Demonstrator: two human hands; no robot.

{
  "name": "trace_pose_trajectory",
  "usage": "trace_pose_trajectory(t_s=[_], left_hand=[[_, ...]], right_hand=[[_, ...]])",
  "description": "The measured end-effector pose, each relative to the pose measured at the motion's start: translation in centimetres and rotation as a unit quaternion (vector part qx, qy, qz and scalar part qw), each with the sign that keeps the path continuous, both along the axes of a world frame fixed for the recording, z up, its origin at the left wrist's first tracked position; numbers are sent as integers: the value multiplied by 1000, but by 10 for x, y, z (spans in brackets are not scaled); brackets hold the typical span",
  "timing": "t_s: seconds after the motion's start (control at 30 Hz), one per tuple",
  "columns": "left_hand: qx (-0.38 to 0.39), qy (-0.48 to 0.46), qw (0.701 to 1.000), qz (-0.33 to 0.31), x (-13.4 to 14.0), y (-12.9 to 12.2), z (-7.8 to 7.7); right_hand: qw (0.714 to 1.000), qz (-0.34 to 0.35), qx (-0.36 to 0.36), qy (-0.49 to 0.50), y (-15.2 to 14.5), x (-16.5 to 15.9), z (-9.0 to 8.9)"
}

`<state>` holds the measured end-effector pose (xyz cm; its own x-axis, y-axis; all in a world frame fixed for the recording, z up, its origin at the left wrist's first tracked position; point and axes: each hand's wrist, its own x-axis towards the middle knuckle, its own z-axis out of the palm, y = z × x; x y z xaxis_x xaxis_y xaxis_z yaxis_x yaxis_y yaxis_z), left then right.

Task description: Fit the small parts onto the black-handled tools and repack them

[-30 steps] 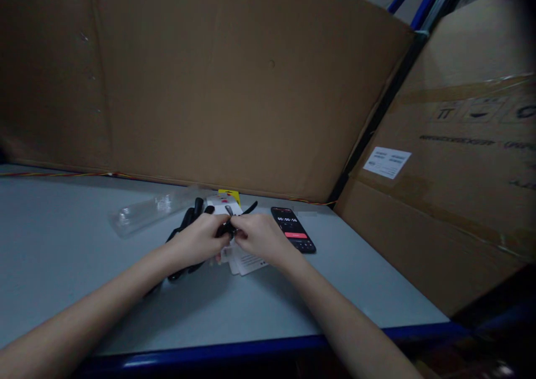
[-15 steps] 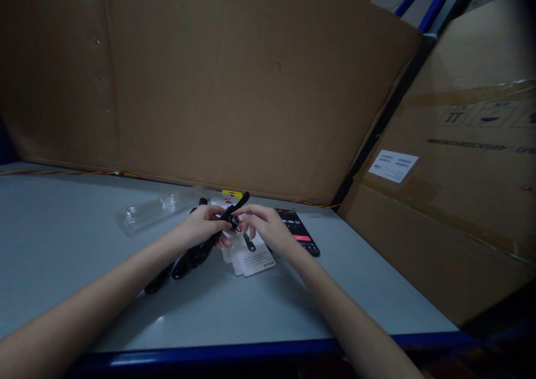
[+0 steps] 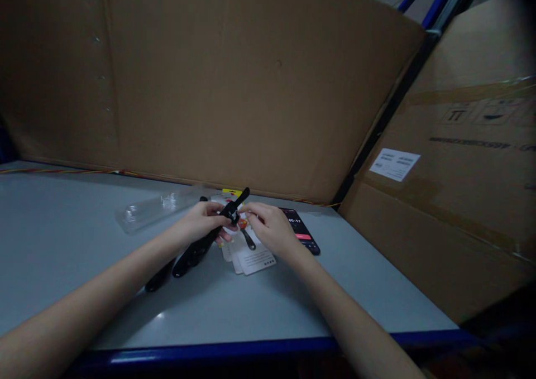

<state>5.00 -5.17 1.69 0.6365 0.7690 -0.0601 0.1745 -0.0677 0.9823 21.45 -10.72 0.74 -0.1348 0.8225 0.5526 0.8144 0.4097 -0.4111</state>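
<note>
My left hand [image 3: 208,221] is closed around a long, glossy black tool-like item [image 3: 193,256], held at a slant above the table. A narrow black arm [image 3: 242,198] sticks up from its upper end, beside a small block-like joint. My right hand [image 3: 268,222] is at that joint from the right, thumb and fingers pinched together. Whatever they grip is too small and dark to make out. Under both hands lie white printed cards [image 3: 255,259], one showing a picture of a black handle. A second long black piece [image 3: 159,278] rests on the table to the left.
Behind my left hand lies a clear plastic blister shell [image 3: 146,210]. A phone [image 3: 302,231] with a running timer lies right of the cards. Tall cardboard [image 3: 251,89] stands along the back, and a large carton [image 3: 456,200] stands at the right. A blue edge [image 3: 218,352] borders the table front.
The black item has turned slightly in my left hand, showing more of its joint. My right fingers have drawn in from looser spread to a pinch just right of the joint.
</note>
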Motion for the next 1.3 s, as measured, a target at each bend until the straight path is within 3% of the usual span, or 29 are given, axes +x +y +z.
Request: trace_pose_trajectory(t_s=[0.23,0.5,0.8,1.07,1.3], left_hand=[[1,-5,1000,4,0,-1,0],[4,-10,1000,1,0,-3,0],[-1,-10,1000,-5,0,0,1],[5,0,1000,4,0,0,-2],[1,-3,1000,-17,0,3,-6]], right_hand=[[994,91,-16,59,5,0,-4],[999,13,18,-26,1,3,-1],[995,97,8,13,6,3,-4],[993,-3,45,-106,2,7,-1],[995,81,31,-38,4,4,-3]])
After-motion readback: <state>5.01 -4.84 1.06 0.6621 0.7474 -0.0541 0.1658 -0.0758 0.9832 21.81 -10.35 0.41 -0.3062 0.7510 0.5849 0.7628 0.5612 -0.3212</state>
